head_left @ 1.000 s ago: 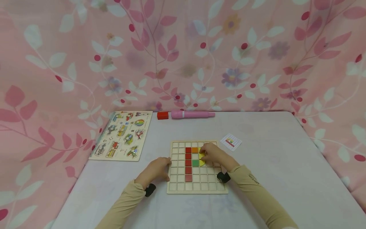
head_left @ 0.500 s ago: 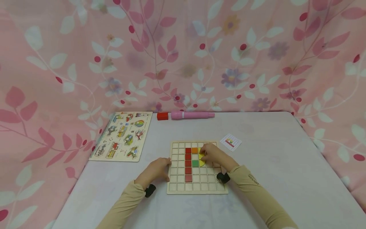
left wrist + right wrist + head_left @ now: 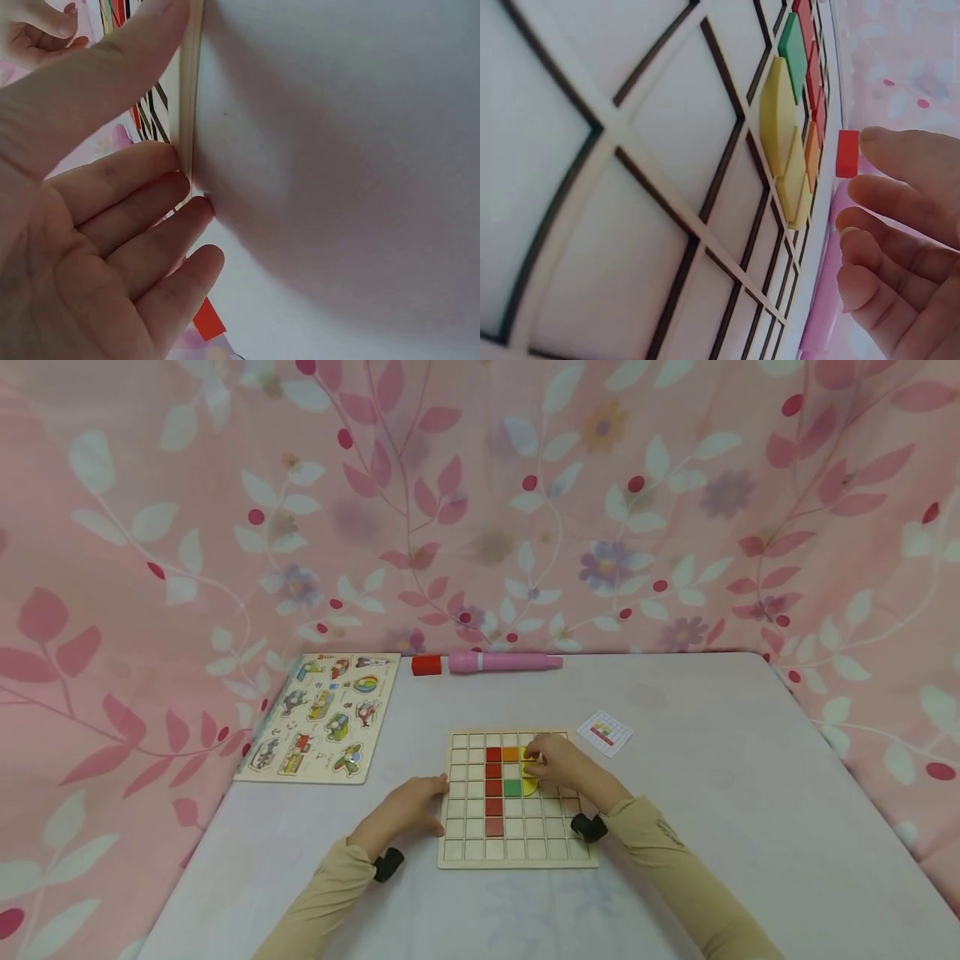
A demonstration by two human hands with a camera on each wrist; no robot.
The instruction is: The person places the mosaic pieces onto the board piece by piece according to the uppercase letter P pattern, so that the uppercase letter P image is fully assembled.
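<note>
A wooden grid board [image 3: 517, 850] lies flat in front of me in the head view. On it stand a column of red tiles [image 3: 493, 788], an orange tile [image 3: 511, 753], a green tile [image 3: 512, 787] and yellow tiles [image 3: 531, 787] with a rounded outer outline. My right hand [image 3: 567, 766] is over the yellow tiles, fingertips right at them and partly hiding them. In the right wrist view its loosely bent fingers [image 3: 885, 195] show nothing held. My left hand [image 3: 405, 810] rests at the board's left edge, fingertips against its side and thumb apart from the fingers, seen in the left wrist view.
A small card [image 3: 605, 732] with a printed coloured grid lies beyond the board's right corner. At the back are a red block [image 3: 427, 665] and a pink microphone-like stick [image 3: 506, 662]. A picture puzzle board [image 3: 322, 718] lies at the left. A floral cloth [image 3: 480, 502] hangs behind the table.
The left wrist has moved slightly to the left, its fingertips still at the board's edge. The right fingers have shifted very slightly over the yellow tiles. The tiles and board look the same.
</note>
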